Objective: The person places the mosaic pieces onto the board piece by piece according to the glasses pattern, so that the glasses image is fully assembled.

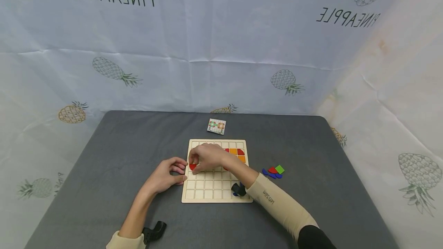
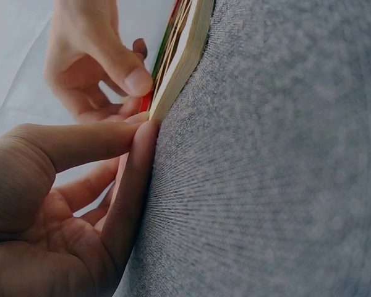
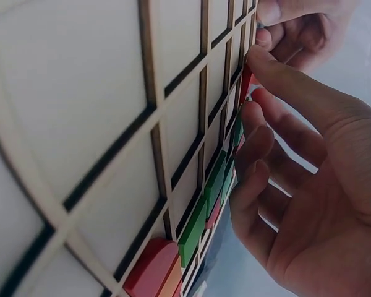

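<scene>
A pale wooden grid board [image 1: 212, 194] lies on the table. At its left edge my left hand [image 1: 162, 176] pinches the rim between thumb and finger, as the left wrist view shows up close. My right hand [image 1: 207, 156] reaches across the board and holds a red rounded piece [image 1: 192, 167] between thumb and fingertips at a left-side cell. Red pieces and orange squares [image 1: 233, 151] fill cells at the upper right. Green pieces [image 3: 193, 232] sit in the grid in the right wrist view, near a red rounded piece [image 3: 151, 266]. My right hand and forearm hide part of the board.
Right of the board lie a loose green square [image 1: 279, 169], a red piece [image 1: 272, 170] and several blue pieces [image 1: 272, 176]. A small patterned card [image 1: 216, 126] is behind the board. The grey table [image 1: 138, 141] meets a pineapple-print curtain [image 1: 194, 83] at the back.
</scene>
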Demonstrator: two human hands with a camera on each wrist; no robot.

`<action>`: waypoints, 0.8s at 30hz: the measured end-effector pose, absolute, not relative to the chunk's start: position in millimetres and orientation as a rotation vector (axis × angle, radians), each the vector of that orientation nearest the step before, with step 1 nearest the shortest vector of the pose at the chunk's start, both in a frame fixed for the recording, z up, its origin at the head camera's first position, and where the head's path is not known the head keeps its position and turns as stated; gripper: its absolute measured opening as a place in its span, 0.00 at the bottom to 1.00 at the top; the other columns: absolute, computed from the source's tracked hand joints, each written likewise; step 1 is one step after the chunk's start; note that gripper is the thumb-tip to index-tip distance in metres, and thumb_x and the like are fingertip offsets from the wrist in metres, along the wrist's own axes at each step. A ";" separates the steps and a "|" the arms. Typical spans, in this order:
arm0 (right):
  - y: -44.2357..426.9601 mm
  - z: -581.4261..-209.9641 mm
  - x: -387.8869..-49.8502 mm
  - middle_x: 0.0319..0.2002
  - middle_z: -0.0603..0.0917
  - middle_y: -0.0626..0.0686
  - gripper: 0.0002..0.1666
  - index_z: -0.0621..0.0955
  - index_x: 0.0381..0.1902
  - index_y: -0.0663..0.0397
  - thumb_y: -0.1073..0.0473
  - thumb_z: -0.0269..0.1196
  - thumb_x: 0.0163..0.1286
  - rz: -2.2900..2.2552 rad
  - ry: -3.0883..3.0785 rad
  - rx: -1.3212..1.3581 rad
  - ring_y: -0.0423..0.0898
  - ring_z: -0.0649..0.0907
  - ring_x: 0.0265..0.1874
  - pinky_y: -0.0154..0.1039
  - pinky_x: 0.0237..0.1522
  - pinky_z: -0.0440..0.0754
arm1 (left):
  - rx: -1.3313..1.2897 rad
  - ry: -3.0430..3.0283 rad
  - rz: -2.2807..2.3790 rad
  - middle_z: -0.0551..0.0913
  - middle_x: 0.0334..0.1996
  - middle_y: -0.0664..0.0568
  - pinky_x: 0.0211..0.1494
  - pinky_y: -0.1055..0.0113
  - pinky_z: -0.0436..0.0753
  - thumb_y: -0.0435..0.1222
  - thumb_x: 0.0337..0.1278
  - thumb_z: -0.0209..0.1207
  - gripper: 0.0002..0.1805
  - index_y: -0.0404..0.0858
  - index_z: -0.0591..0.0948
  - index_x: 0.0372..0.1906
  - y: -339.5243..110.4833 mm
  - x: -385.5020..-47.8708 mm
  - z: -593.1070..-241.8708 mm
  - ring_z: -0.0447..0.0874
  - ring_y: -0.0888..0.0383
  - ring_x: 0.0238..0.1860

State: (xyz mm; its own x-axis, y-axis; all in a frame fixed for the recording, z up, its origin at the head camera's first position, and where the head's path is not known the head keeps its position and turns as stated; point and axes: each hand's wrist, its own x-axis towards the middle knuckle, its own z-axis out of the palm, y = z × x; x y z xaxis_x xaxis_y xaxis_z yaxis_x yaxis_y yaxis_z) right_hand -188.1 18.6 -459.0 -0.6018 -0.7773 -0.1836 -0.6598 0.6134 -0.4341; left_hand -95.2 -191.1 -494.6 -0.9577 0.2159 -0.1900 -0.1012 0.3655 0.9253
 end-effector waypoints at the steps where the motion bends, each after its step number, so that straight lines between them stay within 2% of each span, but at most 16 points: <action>1: 18.4 -459.6 -188.3 0.34 0.86 0.38 0.14 0.88 0.42 0.37 0.45 0.81 0.64 -0.455 2.496 -1.155 0.33 0.80 0.31 0.30 0.31 0.75 | 0.104 2.350 1.626 0.82 0.51 0.36 0.40 0.65 0.94 0.24 0.60 0.73 0.24 0.26 0.80 0.61 -191.1 -95.0 -494.8 0.84 0.54 0.46; 8: 20.9 -460.7 -190.2 0.28 0.82 0.36 0.12 0.87 0.36 0.38 0.45 0.81 0.65 -0.435 2.526 -1.130 0.32 0.78 0.27 0.30 0.28 0.73 | 0.102 2.363 1.623 0.83 0.51 0.36 0.41 0.64 0.94 0.24 0.60 0.73 0.25 0.27 0.80 0.61 -190.0 -94.1 -496.6 0.85 0.54 0.46; 18: 42.9 -456.9 -196.9 0.32 0.84 0.37 0.14 0.87 0.41 0.39 0.45 0.80 0.65 -0.545 2.475 -1.091 0.33 0.80 0.30 0.31 0.32 0.75 | 0.062 2.361 1.614 0.82 0.50 0.37 0.40 0.64 0.94 0.23 0.59 0.73 0.25 0.27 0.80 0.61 -188.3 -94.9 -494.2 0.84 0.53 0.45; 24: 69.0 -450.2 -198.6 0.33 0.85 0.40 0.15 0.87 0.43 0.44 0.47 0.80 0.66 -0.631 2.466 -1.058 0.35 0.80 0.30 0.32 0.33 0.76 | 0.057 2.359 1.613 0.82 0.51 0.37 0.40 0.64 0.94 0.24 0.60 0.73 0.25 0.27 0.80 0.61 -188.1 -94.9 -492.5 0.84 0.53 0.45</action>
State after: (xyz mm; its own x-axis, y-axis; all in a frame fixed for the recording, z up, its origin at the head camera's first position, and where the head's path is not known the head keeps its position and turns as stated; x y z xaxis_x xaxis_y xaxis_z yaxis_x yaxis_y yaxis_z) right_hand -198.6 69.0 -450.2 -0.6430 -0.7474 -0.1670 -0.5755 0.6154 -0.5386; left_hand -94.9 -188.1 -492.5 -0.9593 0.1902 -0.2087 -0.1255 0.3749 0.9185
